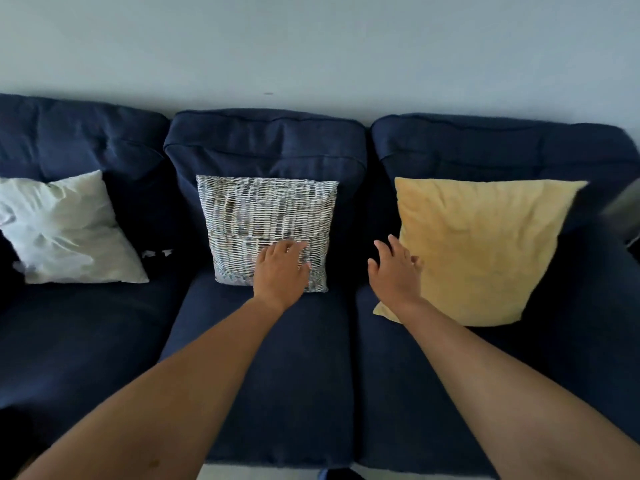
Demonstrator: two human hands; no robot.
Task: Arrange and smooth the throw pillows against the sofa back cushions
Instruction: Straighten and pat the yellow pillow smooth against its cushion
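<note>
Three throw pillows lean against the back cushions of a dark blue sofa (266, 147). A white pillow (65, 230) sits at the left, a grey-and-white patterned pillow (266, 216) in the middle, and a yellow pillow (481, 244) at the right. My left hand (281, 270) lies flat on the lower part of the patterned pillow, fingers apart. My right hand (394, 271) is spread open at the left edge of the yellow pillow, over the gap between seats; it holds nothing.
A pale wall (311, 46) rises behind the sofa. A blurred grey object (623, 209) shows at the right edge beside the yellow pillow. A small white scrap (157, 253) lies in the crease between the left and middle seats. Floor shows below the seat front.
</note>
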